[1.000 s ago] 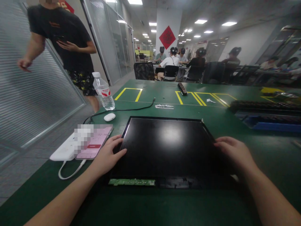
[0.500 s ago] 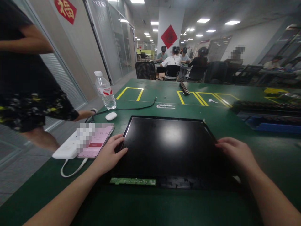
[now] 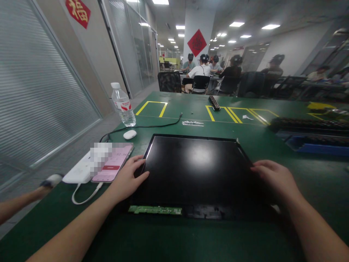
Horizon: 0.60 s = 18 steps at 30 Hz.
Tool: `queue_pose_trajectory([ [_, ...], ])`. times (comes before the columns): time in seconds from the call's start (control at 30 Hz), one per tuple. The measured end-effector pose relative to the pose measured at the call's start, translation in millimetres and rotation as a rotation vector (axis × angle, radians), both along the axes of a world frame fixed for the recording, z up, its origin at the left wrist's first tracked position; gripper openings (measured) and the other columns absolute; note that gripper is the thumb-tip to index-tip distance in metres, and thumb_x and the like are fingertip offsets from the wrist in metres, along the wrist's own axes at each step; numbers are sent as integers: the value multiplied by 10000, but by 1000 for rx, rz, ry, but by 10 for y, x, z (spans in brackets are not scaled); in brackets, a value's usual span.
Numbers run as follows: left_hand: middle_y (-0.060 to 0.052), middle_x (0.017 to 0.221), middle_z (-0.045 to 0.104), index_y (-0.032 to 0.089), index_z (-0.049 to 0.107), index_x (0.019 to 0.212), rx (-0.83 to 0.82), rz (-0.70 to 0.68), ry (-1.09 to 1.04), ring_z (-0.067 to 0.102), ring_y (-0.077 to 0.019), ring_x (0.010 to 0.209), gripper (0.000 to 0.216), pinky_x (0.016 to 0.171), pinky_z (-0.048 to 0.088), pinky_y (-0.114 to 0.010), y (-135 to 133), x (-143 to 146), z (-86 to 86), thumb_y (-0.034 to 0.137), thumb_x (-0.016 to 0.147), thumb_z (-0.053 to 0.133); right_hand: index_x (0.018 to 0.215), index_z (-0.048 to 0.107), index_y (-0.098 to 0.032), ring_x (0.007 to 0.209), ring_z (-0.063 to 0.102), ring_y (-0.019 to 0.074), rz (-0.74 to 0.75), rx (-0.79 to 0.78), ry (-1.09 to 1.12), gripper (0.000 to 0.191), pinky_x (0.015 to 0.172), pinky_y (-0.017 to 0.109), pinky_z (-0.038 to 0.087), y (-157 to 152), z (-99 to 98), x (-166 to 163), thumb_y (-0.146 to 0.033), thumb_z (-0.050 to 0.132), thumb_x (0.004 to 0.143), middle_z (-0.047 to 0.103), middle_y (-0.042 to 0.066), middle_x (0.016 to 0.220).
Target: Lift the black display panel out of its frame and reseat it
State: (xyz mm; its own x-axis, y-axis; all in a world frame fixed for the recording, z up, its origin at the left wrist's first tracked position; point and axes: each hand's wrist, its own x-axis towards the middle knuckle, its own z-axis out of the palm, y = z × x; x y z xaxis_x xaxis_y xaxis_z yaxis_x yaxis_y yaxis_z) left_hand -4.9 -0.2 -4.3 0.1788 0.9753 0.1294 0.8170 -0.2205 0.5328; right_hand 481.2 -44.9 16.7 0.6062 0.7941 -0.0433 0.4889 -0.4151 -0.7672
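Observation:
A black LCD screen panel (image 3: 188, 167) lies face up on the green table in front of me. Along its near edge runs a narrow green circuit board (image 3: 155, 210). My left hand (image 3: 131, 177) grips the panel's left edge, with the thumb over the dark surface and the fingers along the rim. At the opposite side, my right hand (image 3: 276, 178) is closed on the right edge, thumb and fingers together; its fingertips are partly hidden. A small pale tab (image 3: 237, 140) sticks up at the far right corner.
Left of the panel are a phone (image 3: 113, 167), a white power bank (image 3: 79, 169), a white earbud case (image 3: 130, 134), a black cable (image 3: 155, 126) and a water bottle (image 3: 123, 107). Blue trays (image 3: 313, 148) stand right. A passer-by's leg (image 3: 21, 202) shows beside the table.
The person walking by on the left has moved mostly out of view, leaving a leg and shoe. My hands and the panel stay in place; the view shifts very slightly.

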Motion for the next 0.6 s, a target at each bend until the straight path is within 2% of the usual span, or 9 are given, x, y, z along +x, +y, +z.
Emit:
queue_pose_trajectory([
  [0.4, -146, 1416, 622, 189, 743, 1116, -22, 40, -115, 580, -356, 1309, 474, 1115, 455, -530, -5, -7, 31, 493, 768, 640, 744, 741, -224, 605, 615, 230, -17, 19, 23, 237, 622, 364, 453, -22, 43, -58, -379, 686, 573, 746, 62, 699],
  [0.6, -164, 1434, 604, 170, 739, 1141, -44, 37, -139, 572, -357, 1324, 499, 1118, 452, -523, 5, -15, 7, 497, 782, 623, 764, 743, -217, 592, 584, 215, -44, 18, 63, 268, 580, 348, 432, -26, 56, -89, -380, 702, 556, 719, 60, 667],
])
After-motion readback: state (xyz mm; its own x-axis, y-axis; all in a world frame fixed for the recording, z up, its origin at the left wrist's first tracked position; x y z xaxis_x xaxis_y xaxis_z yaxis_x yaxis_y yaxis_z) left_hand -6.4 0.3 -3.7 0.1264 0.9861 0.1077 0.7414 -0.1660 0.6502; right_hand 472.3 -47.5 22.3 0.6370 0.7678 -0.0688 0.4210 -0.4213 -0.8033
